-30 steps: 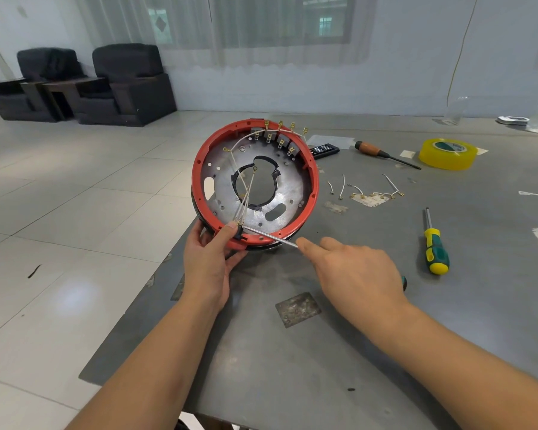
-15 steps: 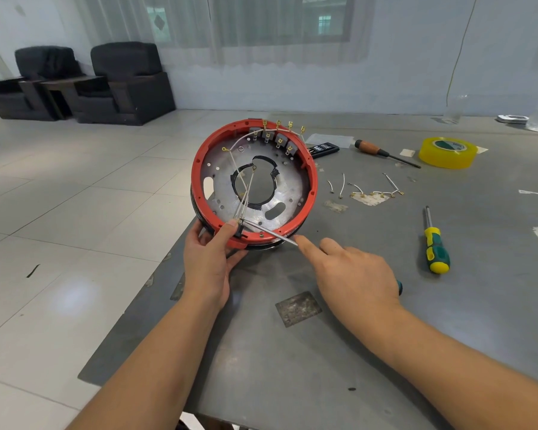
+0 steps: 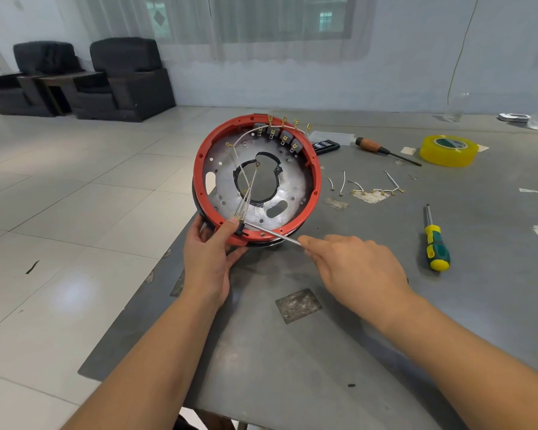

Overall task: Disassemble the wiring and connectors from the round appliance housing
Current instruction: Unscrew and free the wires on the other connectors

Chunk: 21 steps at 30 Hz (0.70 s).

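Note:
The round housing [image 3: 298, 184], a red ring around a grey metal plate, stands tilted on its edge at the table's near left corner. White wires [image 3: 246, 193] with brass terminals fan up from a black connector [image 3: 239, 228] at its lower rim. Several more brass terminals [image 3: 284, 131] sit on grey blocks along the top rim. My left hand [image 3: 210, 256] grips the lower rim, thumb pressed beside the connector. My right hand [image 3: 354, 268] grips a screwdriver [image 3: 274, 234]; its metal shaft tip touches the connector, its handle hidden in my palm.
Removed wire pieces [image 3: 367, 187] lie on the grey table [image 3: 323, 352] right of the housing. A green-yellow screwdriver [image 3: 434, 243], a wood-handled screwdriver [image 3: 382, 150], a yellow tape roll [image 3: 448, 150] and a black bit case [image 3: 325, 146] lie further back. The table's left edge drops to tiled floor.
The housing, both hands and the screwdriver tip stay at the same place on the connector; only the view has shifted slightly.

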Available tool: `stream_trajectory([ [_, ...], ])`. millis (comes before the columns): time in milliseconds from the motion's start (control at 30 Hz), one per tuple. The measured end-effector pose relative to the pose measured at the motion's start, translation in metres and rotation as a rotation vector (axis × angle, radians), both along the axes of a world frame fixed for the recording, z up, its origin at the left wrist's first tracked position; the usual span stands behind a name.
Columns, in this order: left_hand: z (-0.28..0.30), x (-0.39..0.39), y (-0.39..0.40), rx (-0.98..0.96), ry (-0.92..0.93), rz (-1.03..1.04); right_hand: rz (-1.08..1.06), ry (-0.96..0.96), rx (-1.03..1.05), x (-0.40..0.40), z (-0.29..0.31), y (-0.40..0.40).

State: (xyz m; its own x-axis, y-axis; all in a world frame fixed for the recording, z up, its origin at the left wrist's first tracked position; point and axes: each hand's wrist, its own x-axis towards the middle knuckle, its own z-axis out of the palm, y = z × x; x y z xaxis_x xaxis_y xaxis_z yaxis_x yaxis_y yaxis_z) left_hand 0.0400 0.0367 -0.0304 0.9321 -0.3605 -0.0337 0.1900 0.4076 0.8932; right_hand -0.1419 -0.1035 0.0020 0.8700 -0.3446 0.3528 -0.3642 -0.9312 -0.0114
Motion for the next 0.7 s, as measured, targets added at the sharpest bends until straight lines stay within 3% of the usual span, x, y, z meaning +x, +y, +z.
stream_trajectory([
  [267,0.001,0.000,-0.001,0.001,0.018,0.017,-0.071,0.041,-0.205,-0.004,0.007,0.017],
  [700,0.000,0.000,-0.002,0.008,0.014,0.023,-0.056,0.054,-0.224,-0.004,0.007,0.016],
])
